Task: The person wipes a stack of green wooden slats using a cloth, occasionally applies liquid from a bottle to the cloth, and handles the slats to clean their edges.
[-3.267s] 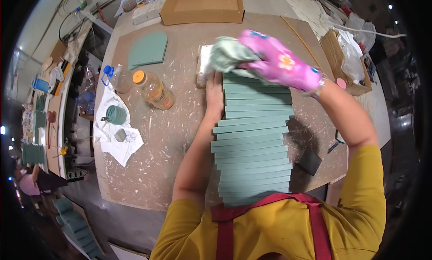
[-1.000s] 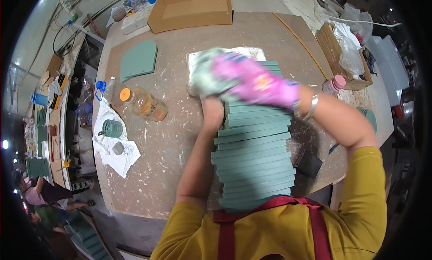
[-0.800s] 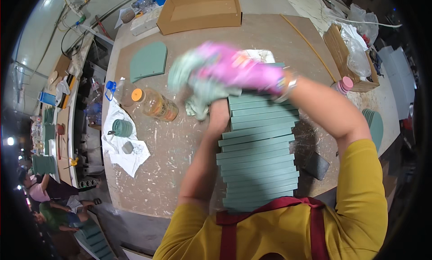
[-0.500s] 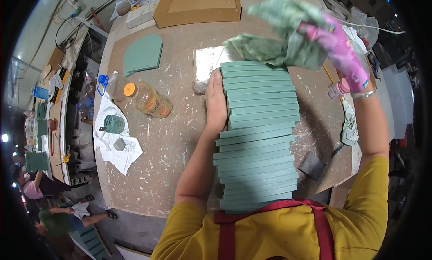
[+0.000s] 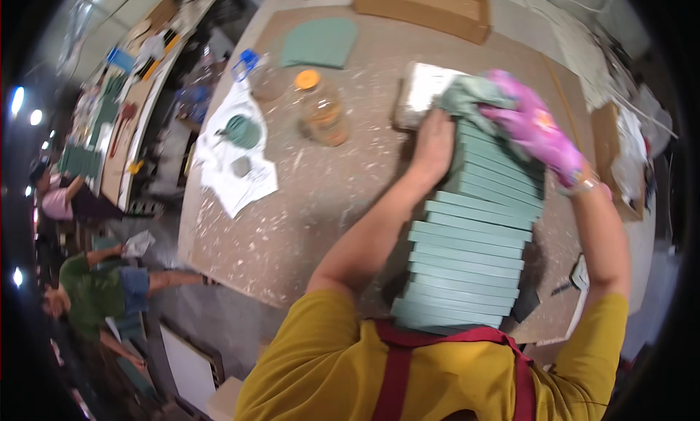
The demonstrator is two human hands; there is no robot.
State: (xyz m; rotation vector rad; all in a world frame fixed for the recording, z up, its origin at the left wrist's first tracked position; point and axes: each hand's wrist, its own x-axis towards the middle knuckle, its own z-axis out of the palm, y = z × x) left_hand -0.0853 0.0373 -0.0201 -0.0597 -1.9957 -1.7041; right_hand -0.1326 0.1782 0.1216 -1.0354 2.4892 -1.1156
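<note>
A long row of flat green boards (image 5: 467, 264), packed face to face, runs from my chest toward the far side of the table. My bare left hand (image 5: 436, 145) rests against the left side of the row near its far end, fingers stretched along it. A pink patterned glove covers my right hand (image 5: 536, 129), which is closed on a crumpled pale green cloth (image 5: 477, 100). That cloth lies on the far end of the boards, close to the left fingertips. Just beyond my left hand is a shiny silver-wrapped block (image 5: 426, 93).
Left on the table (image 5: 321, 195) stand an orange-capped bottle (image 5: 322, 111) and a white cloth (image 5: 251, 184) carrying a green coil (image 5: 242, 131). A rounded green board (image 5: 319, 43) and a cardboard box (image 5: 423, 5) lie farther back. Another person (image 5: 95, 290) is beyond the left edge.
My right hand has brought the green cloth down from the air onto the far end of the boards. My left hand stays at their side. The whole view has shifted and turned.
</note>
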